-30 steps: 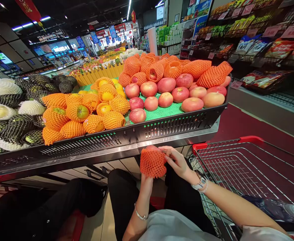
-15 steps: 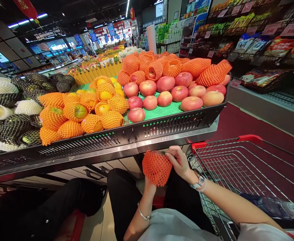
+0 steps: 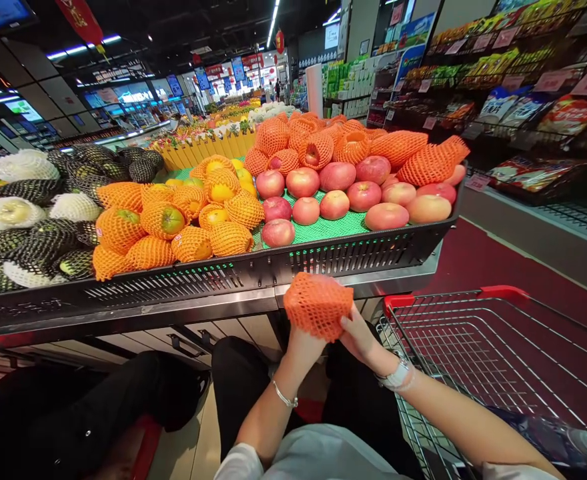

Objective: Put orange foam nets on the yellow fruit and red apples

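An orange foam fruit net [image 3: 318,307], bulging as if around something round, is raised in front of me near the stand's front edge. My left hand [image 3: 306,341] grips it from below, its fingers hidden behind the mesh. At the net's right side, my right hand [image 3: 357,333] is closed on the edge, thumb bent inward. What fills the net cannot be made out. Just beyond, bare red apples [image 3: 306,210] lie on a green mat [image 3: 326,233] in a black crate [image 3: 358,257], with net-wrapped fruit [image 3: 273,135] heaped behind them.
Oranges in orange nets [image 3: 193,243] fill the crate's left part, beside fruit in black and white nets [image 3: 48,243]. A shopping cart [image 3: 453,320] stands at my right. Another person's dark-clad leg [image 3: 138,393] is at lower left. Snack shelves [image 3: 533,93] rise at right.
Both hands have lifted the foam net slightly towards the crate and tilted it. My right hand has moved lower, from the net's upper right edge to its right side.
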Action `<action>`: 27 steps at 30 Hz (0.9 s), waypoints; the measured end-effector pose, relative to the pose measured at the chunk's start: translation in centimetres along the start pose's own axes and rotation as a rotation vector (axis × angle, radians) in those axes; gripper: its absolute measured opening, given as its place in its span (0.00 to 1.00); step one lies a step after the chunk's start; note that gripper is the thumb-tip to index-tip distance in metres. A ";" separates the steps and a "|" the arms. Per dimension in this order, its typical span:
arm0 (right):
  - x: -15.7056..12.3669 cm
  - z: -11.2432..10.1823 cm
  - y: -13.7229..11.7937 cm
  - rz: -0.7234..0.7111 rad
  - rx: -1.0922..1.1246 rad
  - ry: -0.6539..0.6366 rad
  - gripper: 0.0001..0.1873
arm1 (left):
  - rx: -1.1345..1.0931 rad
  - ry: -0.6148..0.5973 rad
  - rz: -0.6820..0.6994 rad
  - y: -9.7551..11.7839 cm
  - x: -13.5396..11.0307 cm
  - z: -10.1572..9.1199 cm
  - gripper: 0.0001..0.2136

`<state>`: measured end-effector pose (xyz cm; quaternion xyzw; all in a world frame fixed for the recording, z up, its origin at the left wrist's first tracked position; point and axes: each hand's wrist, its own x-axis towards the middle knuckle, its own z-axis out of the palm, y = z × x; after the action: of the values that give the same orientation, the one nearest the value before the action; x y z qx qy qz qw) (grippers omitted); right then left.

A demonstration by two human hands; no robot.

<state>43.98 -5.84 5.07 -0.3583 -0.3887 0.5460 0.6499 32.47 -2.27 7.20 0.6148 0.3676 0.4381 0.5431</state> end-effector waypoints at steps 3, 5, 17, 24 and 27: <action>0.0 -0.6 0.1 0.074 0.181 0.143 0.36 | 0.199 -0.216 0.045 2.5 -1.2 -1.3 0.22; 0.4 -1.3 -0.4 0.108 0.263 0.207 0.29 | 0.271 -0.351 0.087 3.8 -2.3 -2.9 0.24; -0.1 -0.6 1.2 -0.134 -0.112 -0.085 0.44 | -0.306 0.026 0.096 -0.1 -2.5 -2.1 0.42; -0.3 -0.2 1.4 -0.257 -0.579 -0.101 0.46 | -0.656 0.190 -0.217 -2.9 -2.8 -1.5 0.38; -0.8 -0.4 0.4 -0.504 -0.932 -0.122 0.43 | -0.942 0.133 -0.462 -3.6 -2.6 -1.3 0.33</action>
<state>44.08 -6.60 4.45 -0.4724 -0.7010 0.1621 0.5090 30.44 -3.71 3.31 0.1780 0.2907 0.4628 0.8183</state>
